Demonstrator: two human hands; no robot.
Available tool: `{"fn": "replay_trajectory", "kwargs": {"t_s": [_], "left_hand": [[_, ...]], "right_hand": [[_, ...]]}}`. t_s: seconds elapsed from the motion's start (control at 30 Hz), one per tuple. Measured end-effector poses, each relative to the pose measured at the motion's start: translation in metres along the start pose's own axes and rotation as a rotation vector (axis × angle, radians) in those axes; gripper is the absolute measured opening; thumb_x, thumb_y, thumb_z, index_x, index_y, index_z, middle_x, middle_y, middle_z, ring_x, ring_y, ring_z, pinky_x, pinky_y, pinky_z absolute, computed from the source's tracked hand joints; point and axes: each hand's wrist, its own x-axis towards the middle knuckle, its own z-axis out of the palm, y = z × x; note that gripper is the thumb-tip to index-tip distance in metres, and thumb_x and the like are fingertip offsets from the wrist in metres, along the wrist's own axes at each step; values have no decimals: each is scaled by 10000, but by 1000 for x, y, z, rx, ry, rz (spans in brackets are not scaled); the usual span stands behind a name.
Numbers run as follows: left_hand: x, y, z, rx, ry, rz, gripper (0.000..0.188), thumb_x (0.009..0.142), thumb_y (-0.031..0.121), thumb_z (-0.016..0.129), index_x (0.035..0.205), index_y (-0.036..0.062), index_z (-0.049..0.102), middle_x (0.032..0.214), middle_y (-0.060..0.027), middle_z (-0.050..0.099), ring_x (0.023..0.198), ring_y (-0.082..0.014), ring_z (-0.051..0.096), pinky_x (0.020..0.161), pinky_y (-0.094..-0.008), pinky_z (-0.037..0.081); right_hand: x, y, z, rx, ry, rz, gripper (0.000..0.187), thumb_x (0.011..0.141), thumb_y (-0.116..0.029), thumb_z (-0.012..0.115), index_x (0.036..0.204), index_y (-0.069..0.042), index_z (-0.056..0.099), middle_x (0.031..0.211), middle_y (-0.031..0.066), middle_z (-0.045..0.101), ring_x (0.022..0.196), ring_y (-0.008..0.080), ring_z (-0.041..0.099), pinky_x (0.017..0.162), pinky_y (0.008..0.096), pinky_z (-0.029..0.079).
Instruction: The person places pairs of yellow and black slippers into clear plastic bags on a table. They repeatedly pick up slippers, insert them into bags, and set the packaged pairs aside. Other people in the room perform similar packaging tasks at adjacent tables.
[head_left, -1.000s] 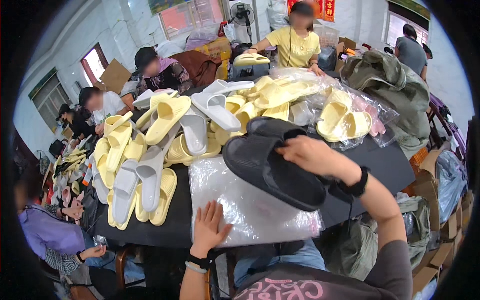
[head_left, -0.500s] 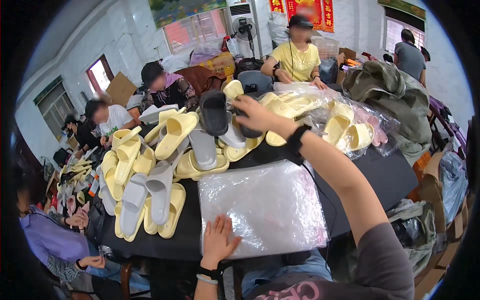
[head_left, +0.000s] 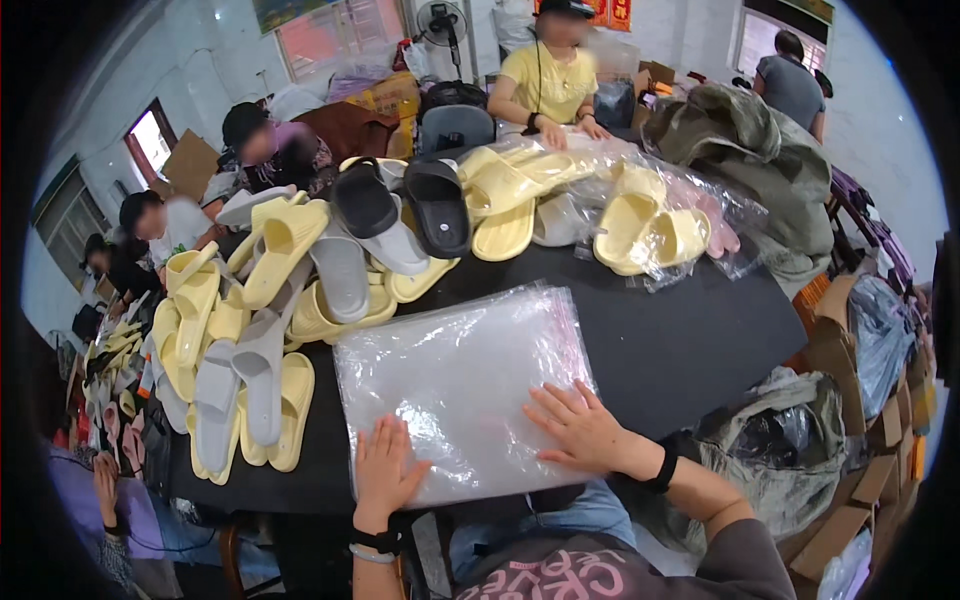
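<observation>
A flat stack of clear plastic bags (head_left: pixel 460 370) lies on the black table (head_left: pixel 690 345) in front of me. My left hand (head_left: pixel 385 465) rests flat on its lower left part, fingers spread. On its right side lies my right hand (head_left: pixel 580 430), also flat with the fingers apart. Neither hand holds anything. Beyond the bags, a dark slide sandal (head_left: pixel 437 208) stands beside another dark slide sandal (head_left: pixel 364 196), both on top of the pile. Yellow slides (head_left: pixel 287 255) and grey slides (head_left: pixel 342 278) are heaped to the left, partly overlapping.
Bagged yellow slides (head_left: pixel 630 225) and a pink pair (head_left: pixel 712 225) lie at the back right. Across the table stands a person in yellow (head_left: pixel 548 85). Others sit along the left. At right are a large grey-green sack (head_left: pixel 735 150), an open sack (head_left: pixel 775 440) and cardboard boxes (head_left: pixel 835 350).
My right hand has left the dark slides at the back and come down onto the bag stack. Both dark slides now lie on the pile. My view has shifted right.
</observation>
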Motion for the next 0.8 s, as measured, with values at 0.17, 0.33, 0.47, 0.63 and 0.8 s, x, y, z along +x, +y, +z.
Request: {"fn": "replay_trajectory", "kwargs": {"t_s": [0.17,0.33,0.47,0.63,0.8], "left_hand": [[-1,-3,5,33,-32,10,773,908,527,558,1467,17,403,1538,-207,356,1435,-344,321,1184,-530,153],[4,-3,2,27,-35,30,744,920,501,554,1471,27,395,1539,-193,360,1434,-337,325,1183,-526,167],[1,-25,-2,-44,83,-51,715,901,394,629,1465,22,393,1530,-194,369,1432,-316,332,1177,-535,189],[-7,-53,-15,-659,247,-481,708,945,299,631,1489,-26,316,1538,-213,346,1433,-306,330,1176,-442,244],[3,-44,-19,-838,31,-522,732,982,284,589,1519,-48,218,1561,-227,291,1453,-295,282,1179,-363,223]], "right_hand": [[-10,3,40,122,131,100,697,951,-582,459,1499,-159,386,1550,139,362,1457,319,290,1174,563,167],[-12,6,39,154,137,102,703,955,-579,460,1499,-140,383,1553,133,356,1456,327,289,1177,554,162],[-29,29,46,456,399,193,661,969,-395,545,1505,-65,345,1552,195,328,1458,326,283,1182,515,173],[-42,59,70,1281,705,597,597,1036,-150,463,1548,-8,190,1614,170,203,1489,268,202,1195,349,168],[-21,35,55,1276,482,581,635,1046,-217,458,1534,49,151,1613,202,172,1501,277,149,1201,345,129]]}}
